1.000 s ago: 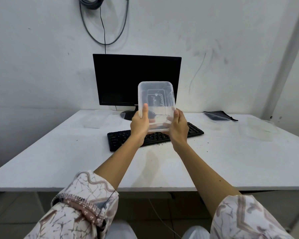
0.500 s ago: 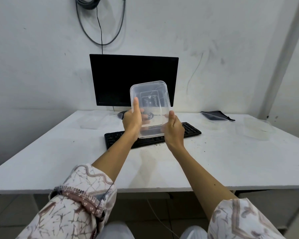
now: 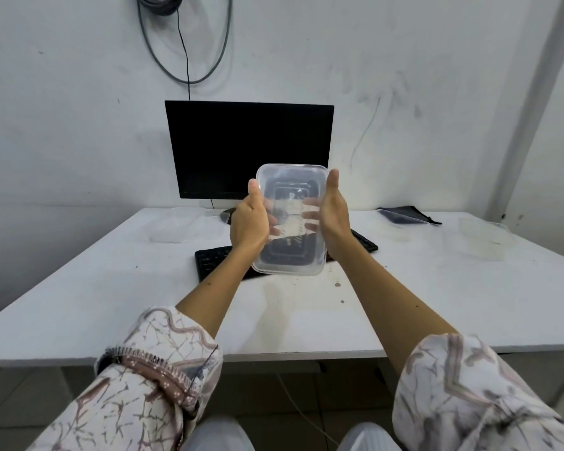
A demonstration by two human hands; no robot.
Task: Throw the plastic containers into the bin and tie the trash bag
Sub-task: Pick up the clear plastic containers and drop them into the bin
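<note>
A clear rectangular plastic container (image 3: 290, 255) is held upright above the keyboard, its open side turned toward me. My left hand (image 3: 249, 222) grips its left edge, thumb up along the rim and fingers behind the base. My right hand (image 3: 334, 213) holds the right edge the same way, its fingers showing through the plastic. Another clear container (image 3: 168, 227) lies on the table at the back left. A third clear container (image 3: 484, 237) sits at the back right. No bin or trash bag is in view.
A white table (image 3: 111, 297) carries a black keyboard (image 3: 215, 262) and a black monitor (image 3: 248, 148) against the wall. A dark flat object with a clear lid (image 3: 407, 214) lies at the back right. Cables hang on the wall above.
The container has dropped lower between my hands and tilted, so more of it hangs below them. My hands now hold its upper part instead of its lower end.
</note>
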